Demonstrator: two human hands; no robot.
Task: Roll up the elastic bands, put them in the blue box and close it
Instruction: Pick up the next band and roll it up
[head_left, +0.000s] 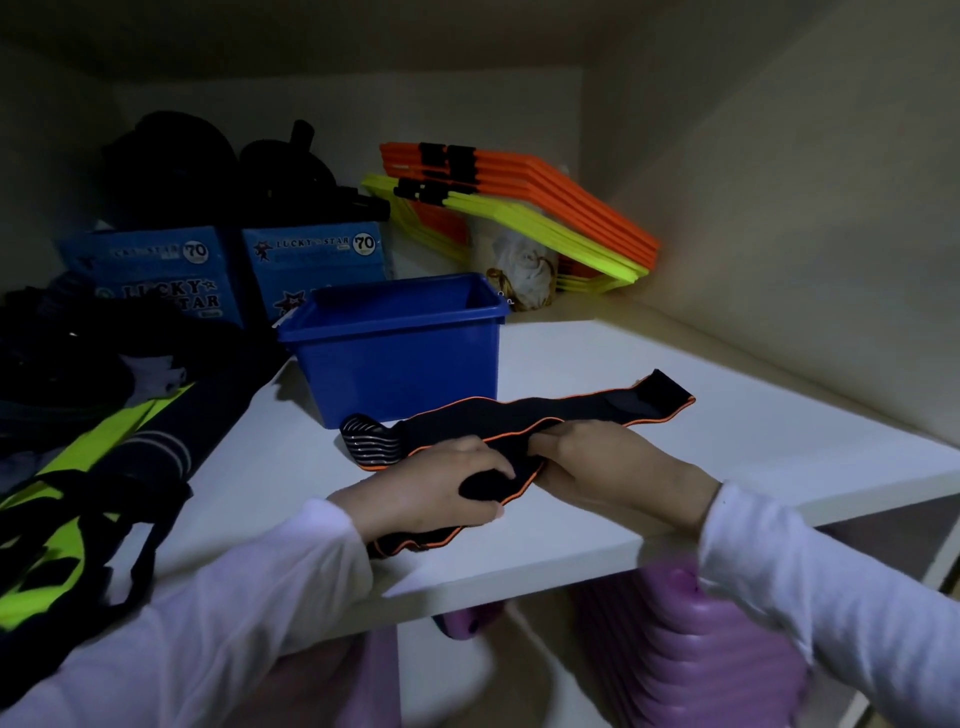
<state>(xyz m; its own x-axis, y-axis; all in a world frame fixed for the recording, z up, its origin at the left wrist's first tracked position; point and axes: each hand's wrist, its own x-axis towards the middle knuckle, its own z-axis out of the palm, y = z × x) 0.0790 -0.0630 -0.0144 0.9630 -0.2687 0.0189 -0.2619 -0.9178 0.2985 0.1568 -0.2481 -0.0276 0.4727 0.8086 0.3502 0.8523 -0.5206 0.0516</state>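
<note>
A black elastic band (587, 410) with orange edging lies stretched across the white shelf (675, 467), its far end pointing right. My left hand (431, 483) and my right hand (608, 462) both grip its near part, where the fabric is folded over between them. A grey-striped end (369, 441) pokes out to the left. A further strip of black and orange fabric (415, 543) shows under my left wrist. The open blue box (400, 348) stands just behind the band, with no lid in view.
Dark and neon-yellow fabric (83, 493) is piled on the left. Two blue Lucky Star cartons (311, 260) stand behind the box with black gear on top. Orange and yellow frames (519, 208) lean in the back corner. Purple items (685, 649) sit below the shelf.
</note>
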